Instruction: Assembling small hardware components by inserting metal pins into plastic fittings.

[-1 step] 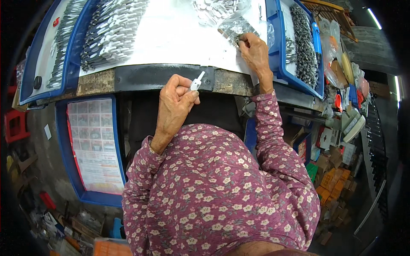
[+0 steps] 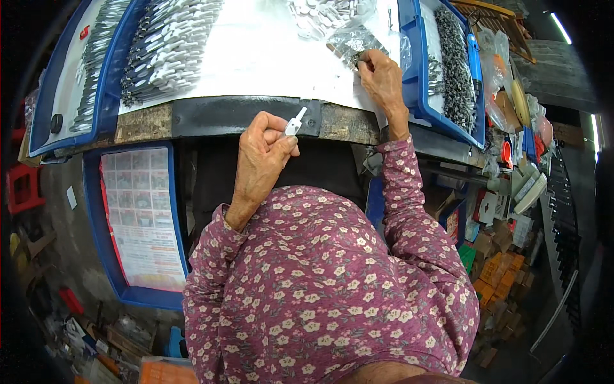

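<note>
My left hand (image 2: 263,150) is over the near edge of the table, thumb and fingers pinching a small white plastic piece (image 2: 294,125). That piece has a slim tip pointing up and away and a hole in its wider body. My right hand (image 2: 382,78) reaches farther out, its fingertips pressed together at the near corner of a clear plastic bag (image 2: 358,43) of small, shiny parts. Whatever lies between those fingertips is too small to make out. Beyond the bag is a pile of loose white plastic pieces (image 2: 323,14) on the white table covering (image 2: 256,57).
A blue tray (image 2: 105,118) at the left holds rows of thin grey pieces, beside stacked white-and-dark pieces (image 2: 173,48). Another blue tray (image 2: 423,83) at the right contains many small dark pieces (image 2: 455,70). Under the table's left side stands a blue-framed printed sheet (image 2: 144,217).
</note>
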{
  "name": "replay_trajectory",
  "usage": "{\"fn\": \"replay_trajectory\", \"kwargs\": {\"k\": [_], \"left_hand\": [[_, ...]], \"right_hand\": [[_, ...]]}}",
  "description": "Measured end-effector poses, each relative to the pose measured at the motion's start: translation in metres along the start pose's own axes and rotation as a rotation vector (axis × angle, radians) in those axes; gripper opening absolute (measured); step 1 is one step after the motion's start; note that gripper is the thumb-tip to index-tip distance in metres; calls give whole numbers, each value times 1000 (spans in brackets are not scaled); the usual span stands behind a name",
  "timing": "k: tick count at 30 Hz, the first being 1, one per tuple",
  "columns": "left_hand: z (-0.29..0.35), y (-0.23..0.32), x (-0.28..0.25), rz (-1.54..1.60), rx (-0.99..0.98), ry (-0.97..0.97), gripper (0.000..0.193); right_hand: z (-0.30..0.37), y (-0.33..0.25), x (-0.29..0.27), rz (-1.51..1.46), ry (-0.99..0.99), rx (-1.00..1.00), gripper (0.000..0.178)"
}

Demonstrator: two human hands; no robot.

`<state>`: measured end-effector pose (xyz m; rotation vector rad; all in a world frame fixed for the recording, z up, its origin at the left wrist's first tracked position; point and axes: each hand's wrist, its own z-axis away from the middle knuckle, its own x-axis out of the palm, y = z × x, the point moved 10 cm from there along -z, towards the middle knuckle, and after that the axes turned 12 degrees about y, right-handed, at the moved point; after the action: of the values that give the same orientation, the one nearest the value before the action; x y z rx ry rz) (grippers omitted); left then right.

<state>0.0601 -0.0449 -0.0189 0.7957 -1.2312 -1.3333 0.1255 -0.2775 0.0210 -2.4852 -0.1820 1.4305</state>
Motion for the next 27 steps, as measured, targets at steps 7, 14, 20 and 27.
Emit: {"fn": "replay_trajectory", "kwargs": {"k": [7, 14, 20, 27], "left_hand": [[1, -2, -2, 0, -7, 11, 8], [0, -3, -3, -14, -8, 19, 8], [0, -4, -3, -41, -5, 12, 8], [3, -5, -4, -22, -11, 7, 9]], "right_hand": [[1, -7, -5, -43, 48, -26, 11], [2, -2, -8, -67, 107, 8, 13], [3, 1, -14, -135, 170, 63, 14], [6, -4, -22, -211, 210, 120, 13]]}}
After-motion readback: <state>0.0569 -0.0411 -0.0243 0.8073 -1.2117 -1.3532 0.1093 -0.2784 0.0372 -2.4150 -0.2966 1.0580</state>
